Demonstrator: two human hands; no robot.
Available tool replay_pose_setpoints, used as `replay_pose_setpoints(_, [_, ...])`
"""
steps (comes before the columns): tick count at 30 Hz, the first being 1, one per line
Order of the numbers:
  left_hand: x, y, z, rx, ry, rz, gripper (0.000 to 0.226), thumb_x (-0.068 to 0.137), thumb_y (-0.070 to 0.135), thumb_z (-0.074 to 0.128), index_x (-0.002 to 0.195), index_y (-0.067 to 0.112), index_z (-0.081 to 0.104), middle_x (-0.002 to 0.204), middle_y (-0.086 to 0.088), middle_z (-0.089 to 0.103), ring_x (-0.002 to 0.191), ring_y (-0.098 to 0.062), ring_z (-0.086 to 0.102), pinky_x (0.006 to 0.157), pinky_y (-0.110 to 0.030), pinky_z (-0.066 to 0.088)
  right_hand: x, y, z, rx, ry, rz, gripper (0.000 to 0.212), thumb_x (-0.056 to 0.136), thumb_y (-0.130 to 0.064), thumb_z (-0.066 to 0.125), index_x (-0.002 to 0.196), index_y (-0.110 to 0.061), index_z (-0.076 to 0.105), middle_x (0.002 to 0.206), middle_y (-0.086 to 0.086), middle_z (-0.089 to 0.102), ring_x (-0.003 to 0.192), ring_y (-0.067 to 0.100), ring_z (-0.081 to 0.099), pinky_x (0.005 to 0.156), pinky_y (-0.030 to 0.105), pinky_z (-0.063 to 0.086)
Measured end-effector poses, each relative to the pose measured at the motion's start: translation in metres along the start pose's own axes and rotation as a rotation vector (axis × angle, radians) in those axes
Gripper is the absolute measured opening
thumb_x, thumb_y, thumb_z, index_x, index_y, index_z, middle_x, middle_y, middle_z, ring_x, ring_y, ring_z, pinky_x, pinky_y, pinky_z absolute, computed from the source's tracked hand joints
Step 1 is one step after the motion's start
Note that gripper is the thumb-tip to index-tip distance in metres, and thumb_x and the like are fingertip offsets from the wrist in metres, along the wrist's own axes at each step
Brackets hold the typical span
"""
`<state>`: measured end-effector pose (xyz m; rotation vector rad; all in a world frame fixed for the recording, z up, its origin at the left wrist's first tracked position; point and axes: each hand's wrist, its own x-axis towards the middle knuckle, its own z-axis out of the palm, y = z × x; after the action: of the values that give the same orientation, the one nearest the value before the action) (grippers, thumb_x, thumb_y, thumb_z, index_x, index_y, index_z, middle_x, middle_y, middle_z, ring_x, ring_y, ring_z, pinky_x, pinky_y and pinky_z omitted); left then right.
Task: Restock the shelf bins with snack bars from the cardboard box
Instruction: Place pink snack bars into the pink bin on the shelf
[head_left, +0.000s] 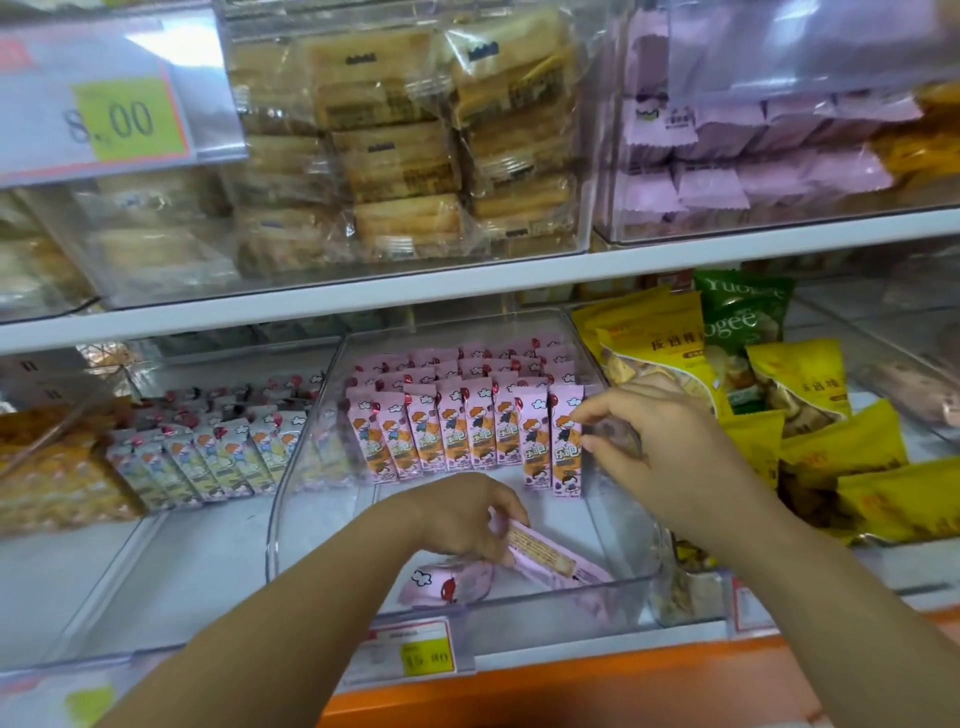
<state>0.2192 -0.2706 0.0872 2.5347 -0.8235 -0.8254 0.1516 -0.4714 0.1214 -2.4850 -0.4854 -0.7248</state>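
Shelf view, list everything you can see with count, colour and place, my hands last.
Clear bin: one, lower shelf centre.
Pink bars: many upright in rows inside it; a few lying flat at its front.
Grey bars: many, bin to the left.
Yellow bags: several, right.
Green bag: one, behind them.
Tan pastry packs: many, upper shelf.
Lilac packs: many, upper right.
Price tags: a few, shelf edges.
Left hand: on a flat pink bar.
Right hand: at the upright row's right end.

We count two hands: left hand (467, 519), right hand (639, 421). Pink snack bars, front row (462, 431): eight upright; rows behind blur, perhaps three more. Two loose pink bars (550, 558) lying at bin front. Two yellow price tags (423, 659). Two white shelves (363, 291).
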Motion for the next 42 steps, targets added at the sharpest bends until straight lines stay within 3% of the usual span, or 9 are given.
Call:
replay_pose_setpoints(8, [-0.033,-0.004,-0.028,-0.606,0.321,-0.146,0.011,0.092,0.017,0.061,0.101,0.01,0.059,0.087,-0.003,0.07,0.069,-0.006,0.068,0.065,-0.021,0.055,0.001,0.0,0.001,-0.008,-0.017,0.025,0.018,0.077,-0.007,0.074,0.092,-0.016,0.073,0.069,-0.029,0.044,0.083,0.01,0.043,0.075,0.009,0.028])
replay_pose_setpoints(13, [-0.026,-0.001,-0.029,-0.39,0.5,-0.335,0.066,0.091,0.041,0.061,0.143,0.011,0.036,0.095,-0.006,0.069,0.067,-0.011,0.068,0.065,-0.023,0.055,0.0,-0.003,0.003,0.001,0.005,0.046,0.015,0.078,-0.01,0.074,0.091,-0.018,0.072,0.074,-0.007,0.065,0.085,0.014,0.045,0.075,0.029,0.037])
replay_pose_setpoints(16, [-0.014,0.001,-0.029,-0.353,0.572,-0.364,0.077,0.084,0.048,0.065,0.142,0.006,0.037,0.087,-0.005,0.069,0.068,-0.011,0.068,0.071,-0.027,0.057,0.0,-0.005,0.003,0.022,0.004,0.064,0.014,0.08,-0.013,0.073,0.092,-0.018,0.073,0.076,-0.005,0.067,0.087,0.013,0.044,0.076,0.03,0.036])
replay_pose_setpoints(23, [0.008,0.008,-0.021,-0.187,0.673,-0.263,0.038,0.08,0.033,0.075,0.096,0.005,0.055,0.09,-0.008,0.068,0.075,-0.02,0.063,0.062,-0.031,0.053,0.0,0.002,0.007,0.031,0.015,0.07,0.015,0.079,-0.014,0.074,0.092,-0.021,0.072,0.073,-0.009,0.064,0.088,0.01,0.043,0.076,0.03,0.036])
replay_pose_setpoints(27, [0.008,0.015,-0.018,-0.217,0.792,-0.174,0.054,0.077,0.03,0.078,0.116,0.011,0.047,0.102,-0.001,0.058,0.085,-0.016,0.054,0.06,-0.023,0.041,0.001,0.001,0.006,0.025,0.015,0.073,0.015,0.078,-0.013,0.074,0.093,-0.019,0.073,0.074,-0.018,0.056,0.09,0.009,0.042,0.076,0.03,0.038])
replay_pose_setpoints(29, [-0.005,0.014,-0.02,-0.296,0.734,-0.168,0.051,0.078,0.031,0.077,0.112,0.018,0.041,0.102,0.002,0.055,0.083,-0.016,0.056,0.059,-0.023,0.048,0.001,-0.001,0.005,0.018,0.01,0.081,0.015,0.079,-0.014,0.073,0.094,-0.019,0.073,0.076,-0.017,0.058,0.091,0.009,0.043,0.077,0.032,0.039])
replay_pose_setpoints(32, [-0.038,0.007,-0.024,-0.31,0.35,-0.258,0.044,0.086,0.036,0.067,0.118,0.018,0.044,0.108,0.0,0.057,0.091,-0.018,0.063,0.076,-0.031,0.058,0.001,-0.009,0.003,-0.004,0.031,0.036,0.013,0.079,-0.017,0.07,0.091,-0.019,0.072,0.081,-0.012,0.065,0.085,0.014,0.053,0.076,0.037,0.047])
replay_pose_setpoints(36, [-0.069,0.004,-0.022,-0.295,-0.089,-0.361,0.05,0.09,0.046,0.059,0.131,0.023,0.043,0.13,-0.007,0.054,0.103,-0.021,0.062,0.083,-0.029,0.056,0.0,-0.03,0.006,0.045,0.002,-0.035,0.015,0.076,-0.019,0.065,0.088,-0.016,0.072,0.077,-0.02,0.053,0.074,0.001,0.046,0.068,0.017,0.038])
replay_pose_setpoints(42, [-0.07,0.007,-0.007,-0.469,0.017,-0.306,0.019,0.088,0.03,0.064,0.106,0.026,0.058,0.113,0.002,0.054,0.096,-0.013,0.056,0.069,-0.022,0.054,-0.003,-0.041,0.009,0.098,-0.103,0.008,0.017,0.082,-0.013,0.071,0.099,-0.016,0.073,0.094,-0.008,0.069,0.074,-0.007,0.044,0.071,0.008,0.032])
